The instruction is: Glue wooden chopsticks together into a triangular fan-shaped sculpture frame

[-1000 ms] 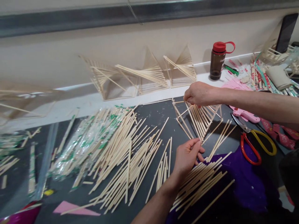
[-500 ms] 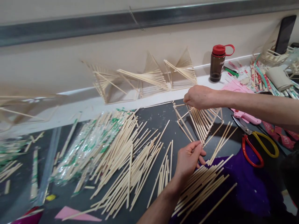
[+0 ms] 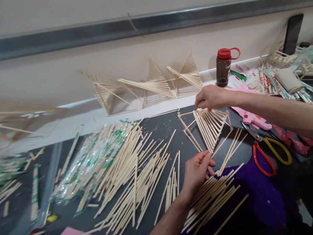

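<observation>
My left hand is closed on the near tip of a small frame built from thin wooden sticks, which lies on the dark table. Its thumb and forefinger pinch the point where the sticks come together. My right hand is above the frame's far edge, fingers curled downward; whatever its fingertips may grip is hidden. Several sticks fan side by side across the frame, with triangular side pieces left and right. Close to my left hand, loose sticks lie over a purple cloth.
Loose sticks and plastic-wrapped bundles spread leftward. Behind stand finished-looking stick models and a red-capped bottle. Red-and-yellow-handled scissors and a pink glue gun lie at right.
My right hand has moved slightly up off the frame's far edge, uncovering more of the stick ends. My left hand keeps its pinch at the near tip. The camera view has shifted a little.
</observation>
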Action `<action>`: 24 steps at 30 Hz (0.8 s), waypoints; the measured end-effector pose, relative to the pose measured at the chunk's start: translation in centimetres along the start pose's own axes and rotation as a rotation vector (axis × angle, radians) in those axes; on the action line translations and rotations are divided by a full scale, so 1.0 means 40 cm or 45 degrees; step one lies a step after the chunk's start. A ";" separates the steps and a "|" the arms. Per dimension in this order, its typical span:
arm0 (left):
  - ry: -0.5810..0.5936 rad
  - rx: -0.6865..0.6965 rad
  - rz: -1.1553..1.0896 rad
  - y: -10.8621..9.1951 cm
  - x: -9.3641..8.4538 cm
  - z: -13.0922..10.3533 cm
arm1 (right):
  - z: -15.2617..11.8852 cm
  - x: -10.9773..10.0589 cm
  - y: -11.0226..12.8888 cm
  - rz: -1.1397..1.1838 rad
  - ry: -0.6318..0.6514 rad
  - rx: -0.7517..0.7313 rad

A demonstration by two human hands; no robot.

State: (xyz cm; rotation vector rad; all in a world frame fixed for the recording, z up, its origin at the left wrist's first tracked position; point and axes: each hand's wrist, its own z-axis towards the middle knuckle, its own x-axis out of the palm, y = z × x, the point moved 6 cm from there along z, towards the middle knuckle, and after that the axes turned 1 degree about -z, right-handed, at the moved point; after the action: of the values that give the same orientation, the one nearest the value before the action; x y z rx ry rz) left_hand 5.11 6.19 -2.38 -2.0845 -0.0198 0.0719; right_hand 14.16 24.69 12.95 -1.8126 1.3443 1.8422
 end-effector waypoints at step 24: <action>-0.011 -0.007 -0.058 0.002 -0.002 -0.004 | 0.028 0.033 0.038 -0.288 -0.039 -0.224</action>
State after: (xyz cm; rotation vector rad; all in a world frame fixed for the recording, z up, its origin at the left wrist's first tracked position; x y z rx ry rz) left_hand 5.02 6.02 -2.38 -2.0879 -0.0723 0.0532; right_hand 12.05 24.10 12.26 -1.9212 0.9476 1.9070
